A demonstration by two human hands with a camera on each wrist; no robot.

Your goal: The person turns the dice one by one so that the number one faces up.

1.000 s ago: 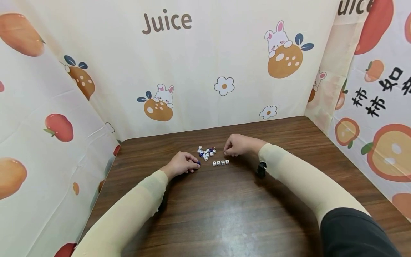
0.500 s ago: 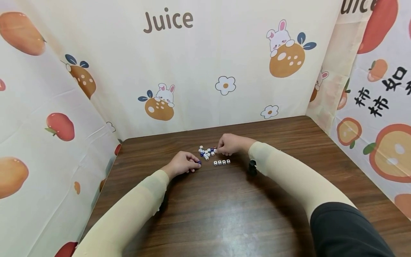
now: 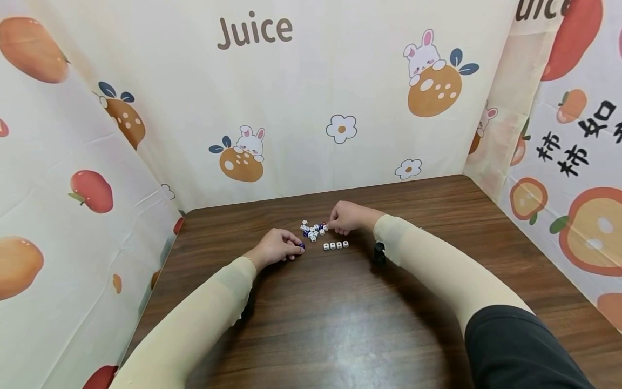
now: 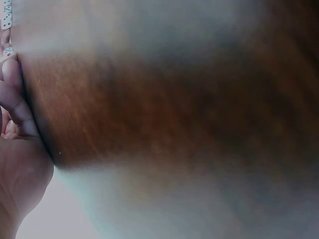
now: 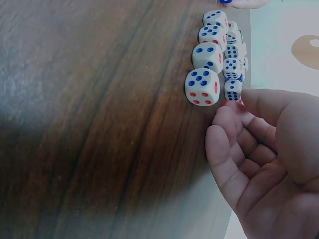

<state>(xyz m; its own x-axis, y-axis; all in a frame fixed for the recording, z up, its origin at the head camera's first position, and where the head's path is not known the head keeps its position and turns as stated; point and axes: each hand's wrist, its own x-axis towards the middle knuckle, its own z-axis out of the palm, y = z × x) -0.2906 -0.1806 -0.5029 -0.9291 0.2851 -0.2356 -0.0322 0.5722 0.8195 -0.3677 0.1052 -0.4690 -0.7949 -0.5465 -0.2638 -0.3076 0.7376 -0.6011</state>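
My left hand (image 3: 275,247) pinches a dark blue die (image 3: 302,246) just left of a short row of white dice (image 3: 336,246). In the left wrist view only part of that left hand (image 4: 22,169) shows, and its hold is hidden. My right hand (image 3: 347,219) is at the right edge of a loose cluster of dice (image 3: 311,233). Seen from the right wrist, its thumb and forefinger close around a white die (image 5: 233,89) with blue dots, the other fingers loosely curled. A small red die (image 3: 325,223) lies by these fingertips.
The dice lie on a brown wood-grain table (image 3: 311,313). Printed cloth (image 3: 301,97) hangs behind it and along both sides. A black object (image 3: 379,253) is at my right wrist. In the cluster, white and blue dice sit close together.
My right hand has moved left to the edge of the cluster and has come to rest at a white die there. The left hand keeps its place with the blue die.
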